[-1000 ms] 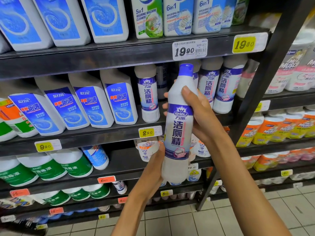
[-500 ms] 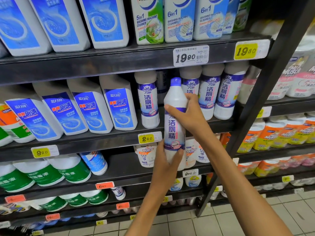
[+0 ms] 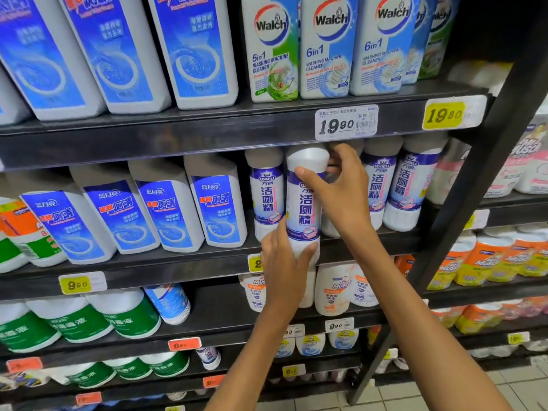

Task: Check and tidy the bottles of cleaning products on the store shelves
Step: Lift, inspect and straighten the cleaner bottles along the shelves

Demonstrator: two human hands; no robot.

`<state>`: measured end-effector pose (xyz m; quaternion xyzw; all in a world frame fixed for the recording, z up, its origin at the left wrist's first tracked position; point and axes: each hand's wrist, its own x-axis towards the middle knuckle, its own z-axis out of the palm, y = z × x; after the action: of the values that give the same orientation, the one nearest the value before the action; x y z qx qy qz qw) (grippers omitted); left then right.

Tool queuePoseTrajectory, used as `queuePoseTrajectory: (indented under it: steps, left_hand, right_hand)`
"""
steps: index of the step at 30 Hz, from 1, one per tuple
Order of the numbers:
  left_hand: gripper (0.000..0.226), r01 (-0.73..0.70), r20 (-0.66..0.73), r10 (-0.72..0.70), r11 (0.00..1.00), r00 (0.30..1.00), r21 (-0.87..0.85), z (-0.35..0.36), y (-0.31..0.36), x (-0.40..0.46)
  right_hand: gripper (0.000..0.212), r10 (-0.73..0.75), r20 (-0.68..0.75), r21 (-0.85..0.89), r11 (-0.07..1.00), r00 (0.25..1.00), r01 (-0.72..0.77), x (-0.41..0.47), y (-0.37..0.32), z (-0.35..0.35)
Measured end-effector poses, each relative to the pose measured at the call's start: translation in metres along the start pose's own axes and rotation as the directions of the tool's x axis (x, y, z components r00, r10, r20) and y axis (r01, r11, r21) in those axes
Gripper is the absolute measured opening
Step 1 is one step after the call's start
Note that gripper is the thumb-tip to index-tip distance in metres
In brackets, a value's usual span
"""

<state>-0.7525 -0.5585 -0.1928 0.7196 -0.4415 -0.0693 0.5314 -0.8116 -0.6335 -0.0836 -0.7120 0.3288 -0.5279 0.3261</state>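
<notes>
A tall white bottle with a purple-and-white label (image 3: pixel 305 203) stands at the front edge of the middle shelf (image 3: pixel 178 262), its cap hidden under the shelf above. My left hand (image 3: pixel 283 262) grips its base from below. My right hand (image 3: pixel 341 191) holds its upper body, thumb across the label. Matching bottles stand to its left (image 3: pixel 265 194) and to its right (image 3: pixel 410 182).
Blue-labelled white jugs (image 3: pixel 166 212) fill the left of the same shelf. Walch washing machine cleaner bottles (image 3: pixel 326 48) stand on the shelf above. Green-labelled bottles (image 3: pixel 74 321) and orange-labelled ones (image 3: pixel 335 289) sit below. A black upright post (image 3: pixel 462 209) stands at the right.
Both hands have carried the bottle up and into the gap on the middle shelf between the matching bottles. Its cap has gone out of sight under the upper shelf.
</notes>
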Motion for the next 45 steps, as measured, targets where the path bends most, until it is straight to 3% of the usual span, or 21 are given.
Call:
queuePoseTrajectory:
  steps: [6, 10, 15, 19, 22, 25, 35, 38, 42, 45]
  left_hand:
    - [0.071, -0.002, -0.188, 0.065, 0.948, 0.98, 0.318, 0.009, 0.005, 0.003]
    - [0.072, 0.006, -0.216, 0.061, 0.955, 0.974, 0.296, 0.019, 0.002, 0.009]
    - [0.071, -0.01, -0.31, 0.092, 0.966, 0.946, 0.258, 0.028, 0.006, 0.017]
    - [0.072, -0.03, -0.276, 0.127, 0.943, 0.953, 0.333, 0.03, 0.006, 0.019]
    - [0.081, -0.046, -0.237, 0.144, 0.925, 0.961, 0.376, 0.032, 0.005, 0.016]
    - [0.086, -0.089, -0.19, 0.168, 0.927, 0.967, 0.365, 0.035, 0.001, 0.009]
    - [0.063, -0.154, -0.064, 0.171, 0.964, 0.983, 0.219, 0.032, -0.01, 0.001]
    - [0.054, -0.175, -0.139, 0.193, 0.976, 0.971, 0.132, 0.018, -0.013, -0.005]
    - [0.057, -0.126, -0.354, 0.144, 0.989, 0.924, 0.073, 0.001, -0.014, 0.002]
    - [0.074, -0.071, -0.226, 0.085, 0.995, 0.97, 0.068, 0.001, -0.013, 0.006]
  right_hand:
    - [0.048, -0.005, -0.03, 0.07, 0.998, 1.0, 0.008, 0.002, 0.01, 0.005]
    - [0.049, -0.047, -0.041, 0.051, 0.998, 0.998, 0.049, 0.001, 0.016, 0.006]
    - [0.054, -0.194, -0.054, -0.147, 0.972, 0.98, 0.184, -0.003, 0.019, 0.006]
    - [0.067, -0.197, 0.021, -0.306, 0.932, 0.98, 0.194, -0.005, 0.022, 0.004]
    - [0.068, -0.212, 0.046, -0.327, 0.92, 0.976, 0.215, -0.006, 0.025, 0.004]
    - [0.065, -0.215, 0.037, -0.364, 0.906, 0.976, 0.214, -0.004, 0.028, 0.008]
    - [0.045, -0.222, 0.02, -0.464, 0.862, 0.975, 0.205, 0.002, 0.034, 0.026]
    - [0.05, -0.214, -0.005, -0.461, 0.867, 0.977, 0.188, -0.005, 0.031, 0.025]
    - [0.052, -0.434, -0.004, -0.457, 0.802, 0.901, 0.384, -0.024, 0.023, 0.033]
    - [0.05, -0.447, 0.08, -0.472, 0.77, 0.891, 0.428, -0.021, 0.006, 0.052]
